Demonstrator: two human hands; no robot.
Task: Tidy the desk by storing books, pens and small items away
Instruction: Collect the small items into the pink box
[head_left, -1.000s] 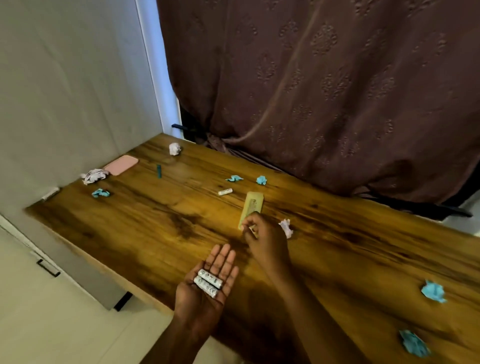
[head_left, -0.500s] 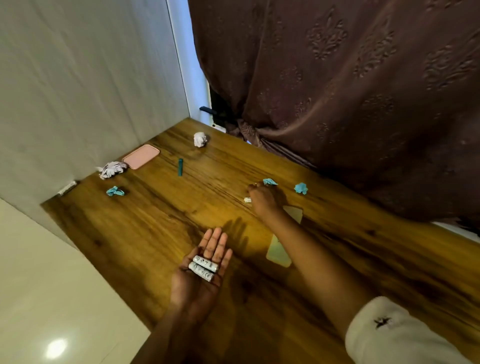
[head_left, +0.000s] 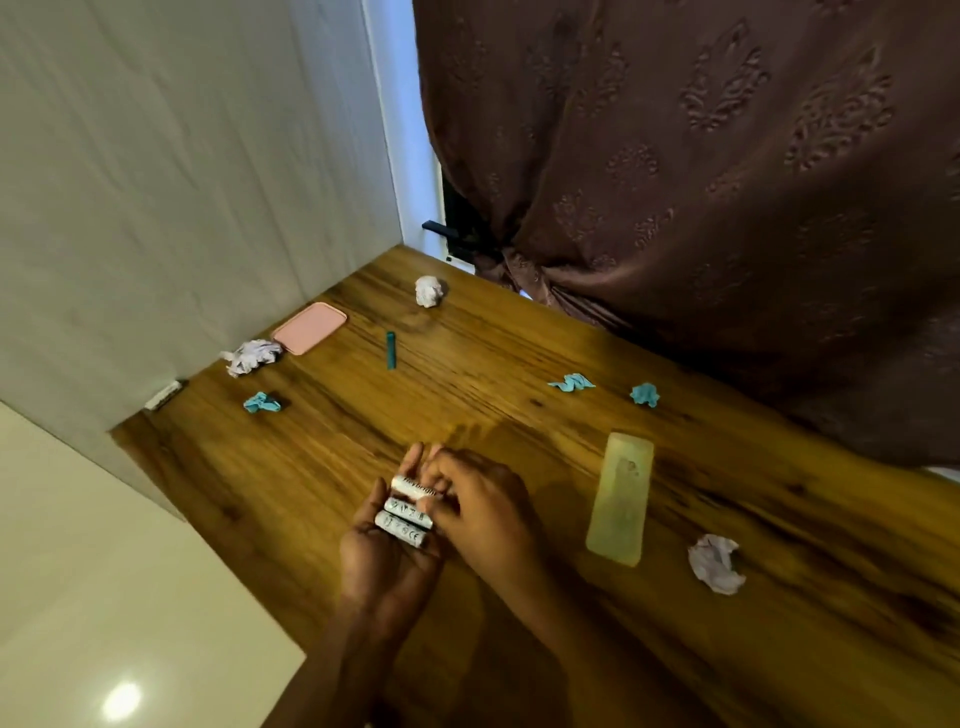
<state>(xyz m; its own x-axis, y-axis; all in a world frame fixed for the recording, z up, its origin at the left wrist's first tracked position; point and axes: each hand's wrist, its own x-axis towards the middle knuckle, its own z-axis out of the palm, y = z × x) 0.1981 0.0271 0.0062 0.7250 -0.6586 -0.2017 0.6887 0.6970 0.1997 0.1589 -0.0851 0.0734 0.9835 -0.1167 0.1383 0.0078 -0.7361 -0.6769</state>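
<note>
Head view: the left hand (head_left: 387, 561) lay palm up over the near part of the desk (head_left: 519, 415), its fingers (head_left: 415, 460) stretched out nearly flat as a cradle. Three white batteries (head_left: 408, 512) rested side by side on it, their long axes running across the fingers, from lower left to upper right. The right hand (head_left: 483, 514) had its curled fingers (head_left: 441, 470) closed in a pinch on the right end of the top battery (head_left: 410, 486), the one nearest the left fingertips. That battery touched its neighbour, so the hands met over the load. By my reading, the next move turned on this: the top battery lay parallel to the other two and already on the left fingers, so the right hand only needed to let go.

A teal pen cap (head_left: 390, 351) lay farther along the desk, straight beyond the hands, its long axis pointing away from the person. A pale yellow flat case (head_left: 621, 499) lay just right of the right hand, which was the nearer one.

The desk was dark-grained wood, strewn with white paper balls (head_left: 716, 564) and teal scraps (head_left: 262, 402). A pink lid (head_left: 310, 327) sat near the grey wall (head_left: 182, 156). A brown patterned curtain (head_left: 701, 182) hung behind, and pale floor (head_left: 78, 571) showed on the left.
</note>
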